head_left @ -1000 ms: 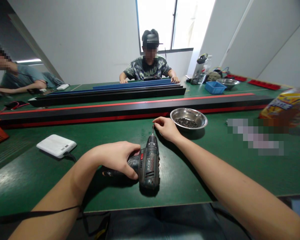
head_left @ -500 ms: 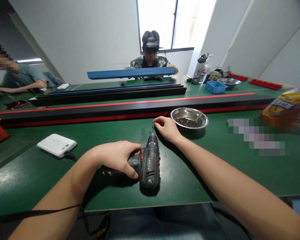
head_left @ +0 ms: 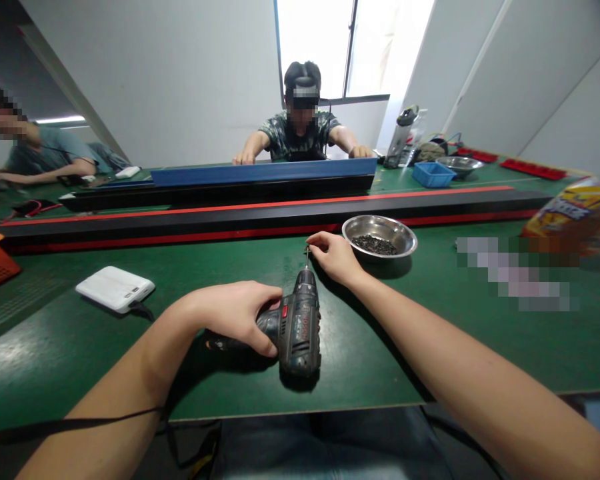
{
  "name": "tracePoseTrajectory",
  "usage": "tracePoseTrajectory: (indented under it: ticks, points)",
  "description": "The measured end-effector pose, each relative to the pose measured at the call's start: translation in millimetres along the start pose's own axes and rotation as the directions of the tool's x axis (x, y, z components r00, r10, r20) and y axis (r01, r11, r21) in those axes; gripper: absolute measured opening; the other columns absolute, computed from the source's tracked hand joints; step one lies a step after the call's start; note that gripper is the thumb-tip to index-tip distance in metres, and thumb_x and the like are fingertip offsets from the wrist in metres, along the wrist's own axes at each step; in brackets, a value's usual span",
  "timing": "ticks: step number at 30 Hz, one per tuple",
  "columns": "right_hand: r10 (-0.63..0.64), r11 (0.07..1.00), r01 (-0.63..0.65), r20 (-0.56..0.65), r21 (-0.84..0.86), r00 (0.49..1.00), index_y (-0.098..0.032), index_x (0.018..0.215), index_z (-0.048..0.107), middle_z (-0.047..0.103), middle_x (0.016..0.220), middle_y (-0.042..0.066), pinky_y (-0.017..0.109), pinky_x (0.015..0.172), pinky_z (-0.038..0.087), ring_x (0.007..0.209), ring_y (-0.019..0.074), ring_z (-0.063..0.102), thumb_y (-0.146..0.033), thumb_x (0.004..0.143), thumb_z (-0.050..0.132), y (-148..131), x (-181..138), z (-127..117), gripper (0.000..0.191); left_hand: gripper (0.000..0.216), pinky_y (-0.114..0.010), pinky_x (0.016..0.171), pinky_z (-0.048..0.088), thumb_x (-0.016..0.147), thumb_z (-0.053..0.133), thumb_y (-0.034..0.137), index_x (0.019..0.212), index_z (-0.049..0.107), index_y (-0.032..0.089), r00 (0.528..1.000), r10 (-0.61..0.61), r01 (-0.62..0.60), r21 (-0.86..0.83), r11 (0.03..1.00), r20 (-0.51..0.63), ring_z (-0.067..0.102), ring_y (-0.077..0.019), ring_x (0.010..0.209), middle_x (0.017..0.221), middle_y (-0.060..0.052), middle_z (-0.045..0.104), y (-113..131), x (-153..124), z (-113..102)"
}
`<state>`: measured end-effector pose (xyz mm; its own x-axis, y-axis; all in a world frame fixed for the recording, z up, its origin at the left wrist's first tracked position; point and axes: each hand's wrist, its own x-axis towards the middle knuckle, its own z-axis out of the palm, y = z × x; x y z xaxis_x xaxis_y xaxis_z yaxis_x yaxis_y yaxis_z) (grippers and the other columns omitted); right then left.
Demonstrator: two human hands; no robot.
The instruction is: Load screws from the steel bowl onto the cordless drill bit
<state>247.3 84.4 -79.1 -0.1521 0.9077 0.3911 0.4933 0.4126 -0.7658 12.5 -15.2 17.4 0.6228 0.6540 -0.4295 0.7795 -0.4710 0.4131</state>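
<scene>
- The left hand is gripping the drill with its fingers; the drill is lying on the tabletop.
- The right hand is pinching the bit at its tip; any screw there is unclear.
- The bit is seemingly being readied; many small pieces are lying unused in the bowl.

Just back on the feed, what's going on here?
The left hand grips a power drill lying on the green table. The right hand is at the tip of the drill's bit; anything pinched there is too small to tell. A metal bowl of small dark pieces sits beside that hand. Across the table, a co-worker holds a blue panel.
</scene>
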Motion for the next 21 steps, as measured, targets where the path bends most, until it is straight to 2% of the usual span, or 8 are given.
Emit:
tracePoseTrajectory:
  ticks: [12, 17, 21]
  points:
    - [-0.031, 0.999, 0.031, -0.003, 0.023, 1.000, -0.016, 0.106, 0.076, 0.080, 0.105, 0.009, 0.036, 0.095, 0.060, 0.097, 0.0211, 0.077, -0.005, 0.091, 0.061, 5.3, 1.3, 2.3, 0.024, 0.064, -0.026, 0.073, 0.049, 0.065, 0.085, 0.057, 0.117, 0.067, 0.025, 1.000, 0.000, 0.000, 0.020, 1.000, -0.009, 0.067, -0.0214, 0.087, 0.102, 0.000, 0.072, -2.3, 1.3, 2.0]
    - [-0.017, 0.999, 0.016, 0.014, 0.036, 1.000, -0.017, 0.108, 0.076, 0.081, 0.105, 0.008, 0.035, 0.094, 0.060, 0.096, 0.0204, 0.078, -0.001, 0.089, 0.056, 7.8, 2.5, 2.6, 0.031, 0.061, -0.026, 0.071, 0.048, 0.064, 0.085, 0.057, 0.113, 0.068, 0.025, 1.000, -0.006, 0.007, 0.024, 1.000, -0.020, 0.066, -0.0211, 0.085, 0.100, 0.001, 0.073, -1.5, 0.9, 2.1]
    - [0.011, 1.000, -0.012, 0.050, 0.018, 0.999, -0.017, 0.105, 0.078, 0.081, 0.105, 0.007, 0.035, 0.096, 0.059, 0.097, 0.0201, 0.077, 0.001, 0.086, 0.056, 3.7, 2.0, 0.3, 0.034, 0.064, -0.027, 0.072, 0.048, 0.063, 0.085, 0.056, 0.118, 0.068, 0.026, 1.000, -0.004, 0.004, 0.017, 1.000, -0.030, 0.067, -0.0216, 0.086, 0.103, 0.001, 0.074, -2.1, 0.8, 2.6]
